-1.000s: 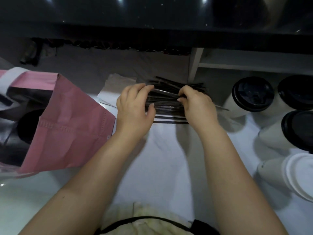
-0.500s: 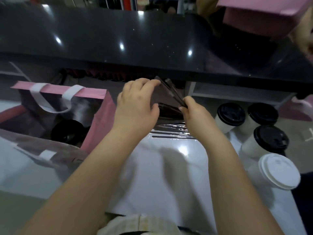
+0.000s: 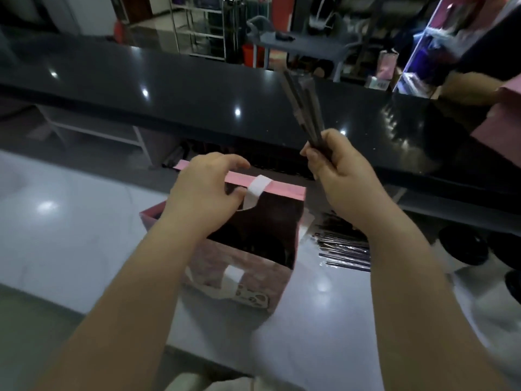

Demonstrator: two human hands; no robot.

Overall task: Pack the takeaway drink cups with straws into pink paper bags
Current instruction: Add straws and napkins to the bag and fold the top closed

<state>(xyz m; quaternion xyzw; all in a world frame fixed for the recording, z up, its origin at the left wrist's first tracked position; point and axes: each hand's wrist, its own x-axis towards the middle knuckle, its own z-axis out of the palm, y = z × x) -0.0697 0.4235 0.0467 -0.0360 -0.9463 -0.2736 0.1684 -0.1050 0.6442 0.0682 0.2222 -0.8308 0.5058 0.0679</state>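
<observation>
On the white counter the pink paper bag stands open under both hands; the left hand grips its far rim, while the right hand pinches a bundle of straws above the bag's right corner, near upright, tips leaning left and away

White counter, glossy. I log three items on it. Pink paper bag: upright, top open, beneath the left hand, which sits at its far rim. Straws: loose flat pile just right of the bag, below the right hand. Dark-lidded cups: further right of that hand, blurred; count unclear.
</observation>
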